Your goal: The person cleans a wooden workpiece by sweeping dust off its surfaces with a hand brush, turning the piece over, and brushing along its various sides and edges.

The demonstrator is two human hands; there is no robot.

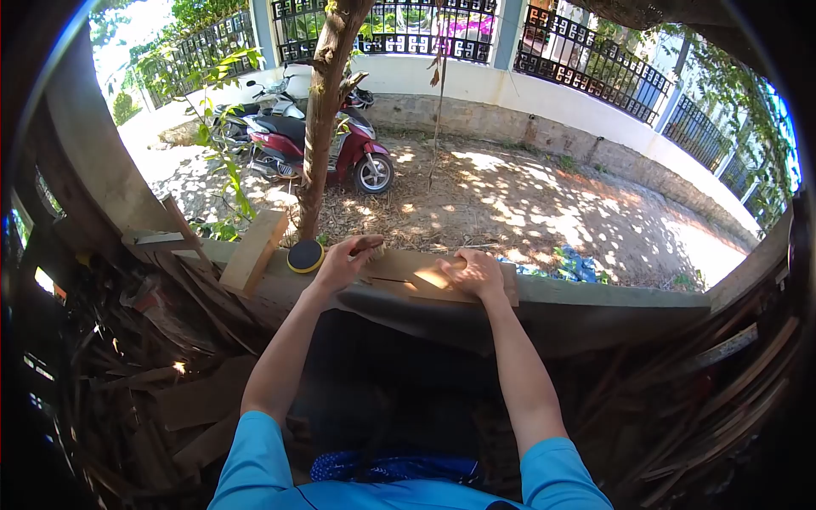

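Left hand (342,265): I am closing it around a brown brush (371,246), bristles just above the board. Right hand (478,274), well apart from the left: I am laying it over the wooden board (412,270); how firmly it is gripping, I cannot tell. Board: lying along the worktop (595,294). Left of the hands: one round dark-and-yellow tin (305,256), one tilted wooden block (255,252). Beyond: one trunk (321,110), parked motorbikes (293,140).

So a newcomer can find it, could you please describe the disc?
Find the tree trunk, then the ledge below it. Between a wooden block and the left hand sits the disc, black with a yellow rim and round, unlike the block.
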